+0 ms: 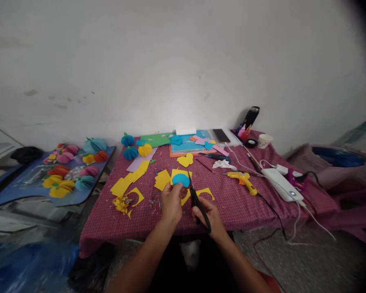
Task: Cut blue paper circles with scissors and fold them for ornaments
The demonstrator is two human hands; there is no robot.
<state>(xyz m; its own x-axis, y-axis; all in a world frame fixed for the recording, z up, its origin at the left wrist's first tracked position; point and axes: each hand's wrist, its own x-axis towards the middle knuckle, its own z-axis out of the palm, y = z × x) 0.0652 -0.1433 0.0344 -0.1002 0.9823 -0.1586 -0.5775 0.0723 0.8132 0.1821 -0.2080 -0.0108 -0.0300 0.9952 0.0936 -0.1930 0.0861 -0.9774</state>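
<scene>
Red-checked table (247, 203): paper cup (264, 141), contents unseen; right hand (209, 213) holding scissors (198, 203)

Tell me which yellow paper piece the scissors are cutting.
The yellow square held up in the left hand with a blue circle on it; the scissors in the right hand meet its edge. The other yellow pieces lie flat on the cloth.

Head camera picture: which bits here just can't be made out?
- Blue disc on yellow paper: lower edge hidden by left hand.
- Scissors: handles hidden inside right hand.
- Paper scraps: too small to tell shapes.
- Floor at lower left: blurred.
- Upper right corner: dark, cut off.
</scene>
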